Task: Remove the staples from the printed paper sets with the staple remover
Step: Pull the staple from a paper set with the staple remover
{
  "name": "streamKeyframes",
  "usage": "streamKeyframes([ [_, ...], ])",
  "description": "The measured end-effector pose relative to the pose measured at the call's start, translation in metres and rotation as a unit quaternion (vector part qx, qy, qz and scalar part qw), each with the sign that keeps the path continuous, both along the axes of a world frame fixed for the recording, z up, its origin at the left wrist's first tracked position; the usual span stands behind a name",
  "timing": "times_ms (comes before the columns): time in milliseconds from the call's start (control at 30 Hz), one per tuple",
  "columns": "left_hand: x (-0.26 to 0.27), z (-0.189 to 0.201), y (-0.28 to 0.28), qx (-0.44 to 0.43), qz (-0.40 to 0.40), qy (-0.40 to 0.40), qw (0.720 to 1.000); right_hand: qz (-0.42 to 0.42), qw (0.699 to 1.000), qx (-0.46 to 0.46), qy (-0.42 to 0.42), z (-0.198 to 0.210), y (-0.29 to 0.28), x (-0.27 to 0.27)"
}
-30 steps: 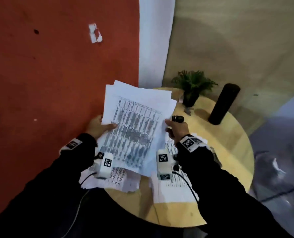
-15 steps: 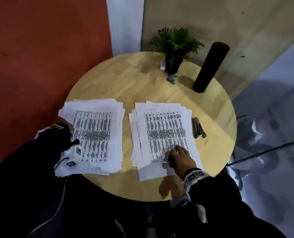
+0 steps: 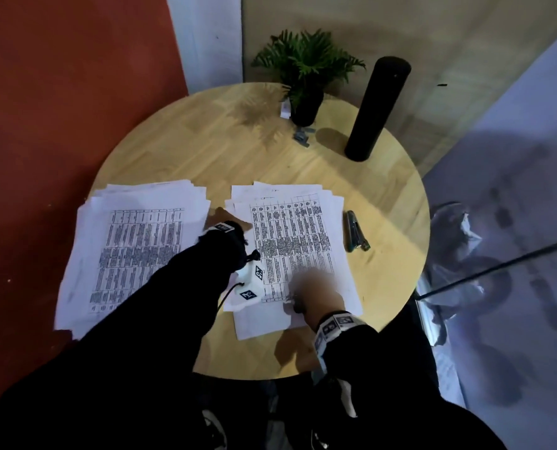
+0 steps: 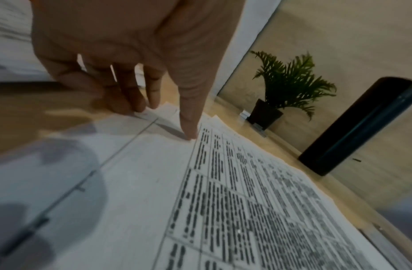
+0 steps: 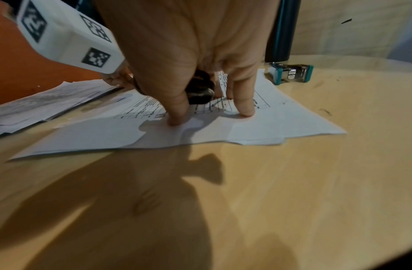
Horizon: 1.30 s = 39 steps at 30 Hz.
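Observation:
Two stacks of printed paper sets lie on the round wooden table (image 3: 179,151): a left stack (image 3: 134,248) and a right stack (image 3: 296,235). My left arm reaches across to the right stack's far left corner. There my left hand (image 4: 154,87) presses its thumb tip (image 4: 188,135) on the top sheet (image 4: 223,201), and its fingertips touch the corner. My right hand (image 3: 312,284) rests on the near part of the right stack. It holds the black staple remover (image 5: 199,87) in its palm, with a thumb and a finger pressed on the paper (image 5: 269,127).
A teal and metal stapler (image 3: 355,232) lies just right of the right stack. At the back of the table stand a potted plant (image 3: 306,69) and a tall black cylinder (image 3: 374,108), with small grey bits (image 3: 303,138) between them. An orange wall is at the left.
A second ago both hands held a paper set up; it now lies on the table. My left hand has since crossed from the left stack to the right stack's far corner.

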<state>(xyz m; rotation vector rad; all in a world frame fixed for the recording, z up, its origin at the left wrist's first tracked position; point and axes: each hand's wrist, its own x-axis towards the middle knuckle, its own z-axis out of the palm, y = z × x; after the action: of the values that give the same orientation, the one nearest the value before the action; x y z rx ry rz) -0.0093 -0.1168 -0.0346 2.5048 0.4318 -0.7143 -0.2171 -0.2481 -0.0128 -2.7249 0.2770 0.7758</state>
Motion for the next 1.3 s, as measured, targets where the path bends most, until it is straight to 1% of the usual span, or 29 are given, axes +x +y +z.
streamKeyframes([
  [33,0.001,-0.005,-0.002,-0.004,0.003,0.015,1.0,0.0,1.0,0.003,-0.001,-0.001,-0.001,0.0],
  [133,0.005,-0.008,-0.008,-0.018,0.022,0.022,0.999,-0.002,1.0,0.013,-0.003,-0.003,-0.001,0.001],
  [200,0.005,0.002,-0.012,-0.014,0.039,-0.001,0.999,-0.006,1.0,0.015,-0.007,-0.002,0.0,0.001],
  [233,0.008,0.003,-0.014,0.008,0.028,-0.013,0.999,-0.008,1.0,0.016,-0.009,-0.002,0.001,0.0],
  [333,0.009,0.01,-0.015,0.091,-0.063,-0.024,0.994,-0.014,1.0,0.024,-0.008,-0.002,0.001,0.0],
  [367,0.01,0.01,-0.015,0.108,-0.086,-0.017,0.99,-0.013,1.0,0.022,-0.007,-0.002,0.001,0.0],
  [433,0.01,0.008,-0.011,0.105,-0.104,-0.018,0.989,-0.008,1.0,0.016,-0.008,-0.003,0.001,0.0],
  [533,0.012,0.007,-0.006,0.067,-0.119,-0.005,0.991,-0.007,1.0,0.011,-0.012,-0.004,0.001,0.0],
  [633,0.008,0.006,-0.006,-0.022,-0.084,0.0,0.996,-0.011,1.0,0.018,-0.018,-0.004,0.001,0.001],
  [700,-0.004,0.013,-0.002,-0.041,-0.051,0.038,0.997,-0.009,1.0,0.017,-0.016,-0.003,0.002,0.002],
  [800,-0.029,0.018,0.006,-0.075,-0.033,0.129,0.988,-0.002,1.0,0.011,-0.008,-0.005,0.001,0.002],
  [867,-0.045,0.015,0.009,-0.105,-0.016,0.152,0.983,-0.001,1.0,0.011,-0.008,-0.006,0.001,0.003],
  [933,-0.054,0.014,0.007,-0.144,0.001,0.138,0.98,0.003,1.0,0.008,-0.009,-0.007,0.0,0.004],
  [1033,-0.056,0.011,0.002,-0.188,0.031,0.072,0.979,-0.002,1.0,0.019,-0.015,-0.003,0.0,0.002],
  [1067,-0.056,0.013,0.001,-0.204,0.04,0.058,0.976,-0.015,0.999,0.034,-0.016,-0.005,-0.003,0.005],
  [1100,-0.057,0.017,0.002,-0.221,0.045,0.043,0.973,-0.036,0.997,0.07,-0.025,-0.007,-0.007,0.01],
  [1133,-0.061,0.022,0.003,-0.24,0.048,0.028,0.969,-0.069,0.99,0.119,-0.043,-0.007,-0.01,0.014],
  [1167,-0.062,0.026,0.005,-0.262,0.05,0.015,0.964,-0.114,0.974,0.175,-0.084,-0.006,-0.015,0.019],
  [1200,-0.064,0.034,0.007,-0.282,0.046,0.004,0.958,-0.17,0.95,0.218,-0.145,-0.001,-0.018,0.023],
  [1233,-0.062,0.038,0.01,-0.296,0.039,-0.017,0.954,-0.23,0.917,0.244,-0.214,0.003,-0.026,0.03],
  [1267,-0.063,0.047,0.012,-0.308,0.035,-0.039,0.95,-0.286,0.884,0.261,-0.261,0.009,-0.036,0.036],
  [1300,-0.062,0.055,0.015,-0.324,0.027,-0.061,0.944,-0.328,0.859,0.268,-0.288,0.017,-0.046,0.043],
])
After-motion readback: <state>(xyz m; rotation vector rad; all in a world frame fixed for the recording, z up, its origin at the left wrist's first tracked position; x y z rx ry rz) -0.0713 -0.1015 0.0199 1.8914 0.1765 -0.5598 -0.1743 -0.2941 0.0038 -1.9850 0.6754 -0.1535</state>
